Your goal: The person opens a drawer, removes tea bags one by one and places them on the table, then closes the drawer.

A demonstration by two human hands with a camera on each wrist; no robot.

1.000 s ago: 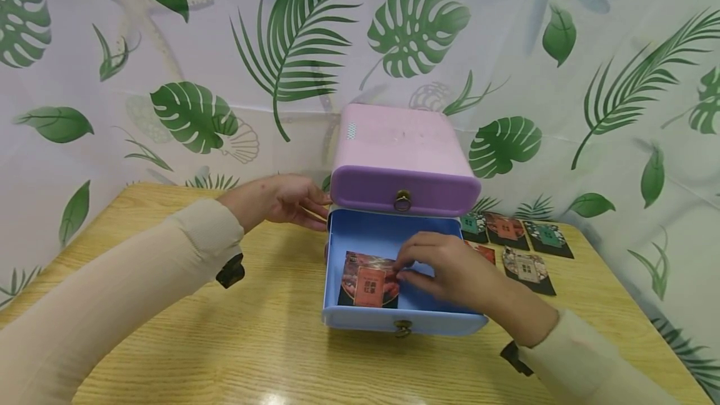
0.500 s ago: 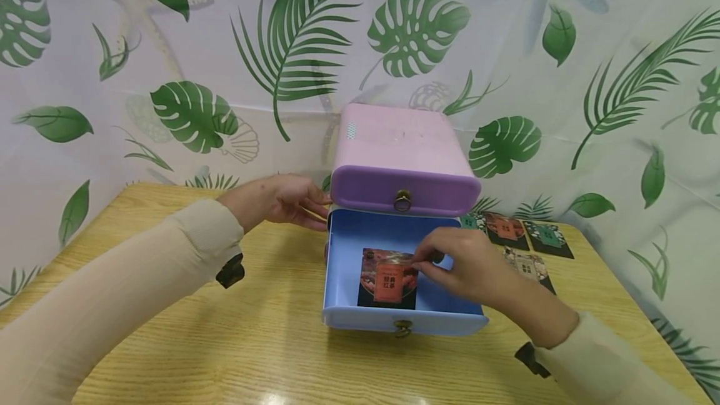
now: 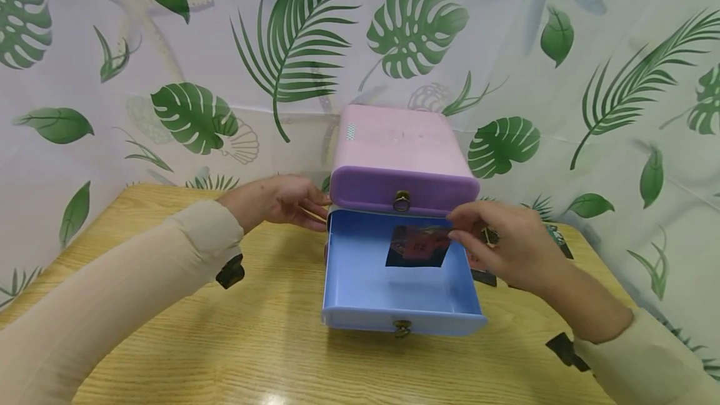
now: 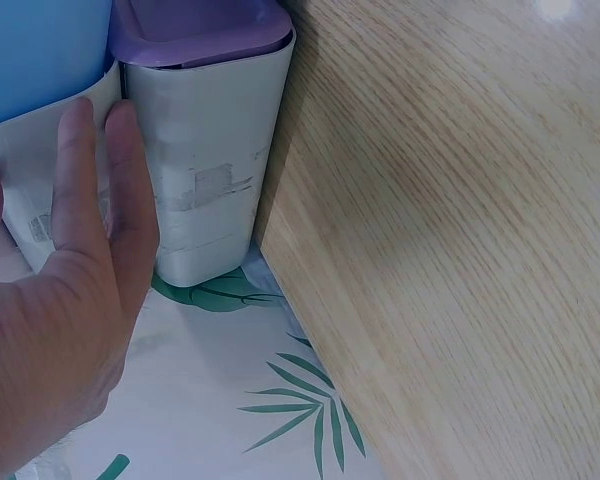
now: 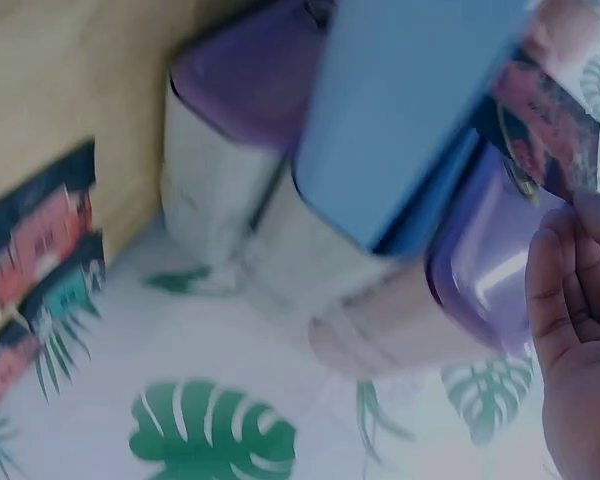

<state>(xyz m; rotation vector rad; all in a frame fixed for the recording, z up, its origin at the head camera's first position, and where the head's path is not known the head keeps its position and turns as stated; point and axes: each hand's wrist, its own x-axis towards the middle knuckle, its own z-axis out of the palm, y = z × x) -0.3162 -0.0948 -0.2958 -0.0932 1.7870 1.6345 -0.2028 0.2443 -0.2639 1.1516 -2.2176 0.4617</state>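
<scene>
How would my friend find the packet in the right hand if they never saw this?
Find the little drawer cabinet on the wooden table, pink on top. Its blue drawer stands open, and above that a right hand pinches a thin red-and-black packet. The other packets that show lie on the table, but this one is held up in the air.

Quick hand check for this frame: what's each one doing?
Left hand: open, extended fingers against the side of the drawer unit.
Right hand: closed, pinching a red-and-black packet by its edge.
</scene>
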